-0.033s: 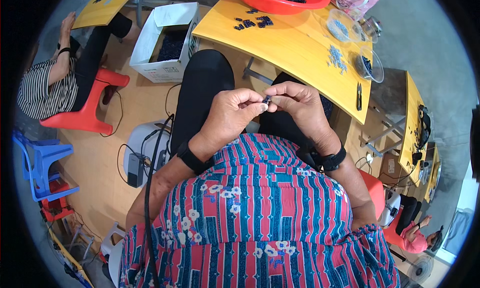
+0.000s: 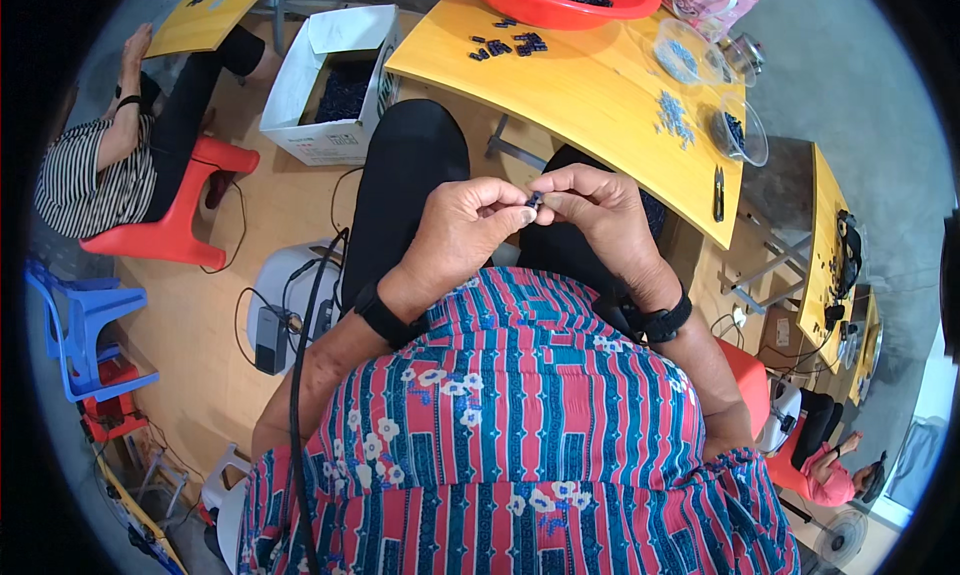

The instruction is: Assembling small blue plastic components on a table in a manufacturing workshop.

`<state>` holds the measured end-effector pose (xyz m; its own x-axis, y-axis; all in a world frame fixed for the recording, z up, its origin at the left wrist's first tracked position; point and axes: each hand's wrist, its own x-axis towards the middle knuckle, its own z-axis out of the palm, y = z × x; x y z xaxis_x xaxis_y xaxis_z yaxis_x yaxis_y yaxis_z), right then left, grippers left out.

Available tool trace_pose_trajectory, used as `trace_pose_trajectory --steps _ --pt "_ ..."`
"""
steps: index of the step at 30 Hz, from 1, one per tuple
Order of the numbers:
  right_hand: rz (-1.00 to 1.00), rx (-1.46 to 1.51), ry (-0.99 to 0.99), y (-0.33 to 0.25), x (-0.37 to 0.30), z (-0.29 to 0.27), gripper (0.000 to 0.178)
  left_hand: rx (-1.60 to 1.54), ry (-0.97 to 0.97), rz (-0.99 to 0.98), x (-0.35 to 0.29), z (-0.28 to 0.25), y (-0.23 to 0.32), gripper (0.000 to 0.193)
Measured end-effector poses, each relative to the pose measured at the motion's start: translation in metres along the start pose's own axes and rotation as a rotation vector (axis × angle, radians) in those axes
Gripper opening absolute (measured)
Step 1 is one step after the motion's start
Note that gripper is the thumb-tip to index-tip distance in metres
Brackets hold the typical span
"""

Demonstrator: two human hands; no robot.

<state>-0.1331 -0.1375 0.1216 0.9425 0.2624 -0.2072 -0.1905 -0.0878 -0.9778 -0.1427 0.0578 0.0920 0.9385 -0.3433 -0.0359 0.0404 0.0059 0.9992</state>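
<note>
A small dark plastic part (image 2: pixel 534 201) is pinched between my two hands above my lap. My left hand (image 2: pixel 466 221) grips one side of it with thumb and forefinger. From the other side my right hand (image 2: pixel 597 213) closes thumb and fingertips on the same part. Fingers cover most of it, so its exact kind cannot be made out. Just ahead, several similar dark parts (image 2: pixel 497 47) lie scattered on the yellow table (image 2: pixel 560 95). Light grey-blue small pieces (image 2: pixel 673 117) are heaped farther right on it.
A red basin (image 2: pixel 570 10) of dark parts stands at the table's far side. Clear tubs (image 2: pixel 757 147) and black snips (image 2: pixel 718 193) are at its right. A white carton (image 2: pixel 312 147) sits on the floor left. People sit at far left and lower right; a black cable (image 2: pixel 297 415) hangs beside me.
</note>
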Motion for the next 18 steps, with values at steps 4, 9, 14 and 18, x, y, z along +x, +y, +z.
trace_pose_trajectory --steps 4,9,14,18 --pt "-0.172 -0.255 -0.008 0.009 0.003 -0.003 0.017 -0.031 -0.014 -0.012 0.003 -0.001 -0.001 0.012" --pt "-0.257 -0.237 0.044 0.014 0.004 -0.001 0.019 -0.074 -0.042 -0.067 0.009 -0.003 -0.006 0.014" --pt "-0.420 -0.320 0.039 0.022 0.007 0.000 0.021 -0.159 -0.070 -0.099 0.014 -0.004 -0.014 0.015" --pt "-0.577 -0.457 0.077 0.032 0.011 -0.002 0.023 -0.202 -0.082 -0.122 0.016 -0.003 -0.016 0.016"
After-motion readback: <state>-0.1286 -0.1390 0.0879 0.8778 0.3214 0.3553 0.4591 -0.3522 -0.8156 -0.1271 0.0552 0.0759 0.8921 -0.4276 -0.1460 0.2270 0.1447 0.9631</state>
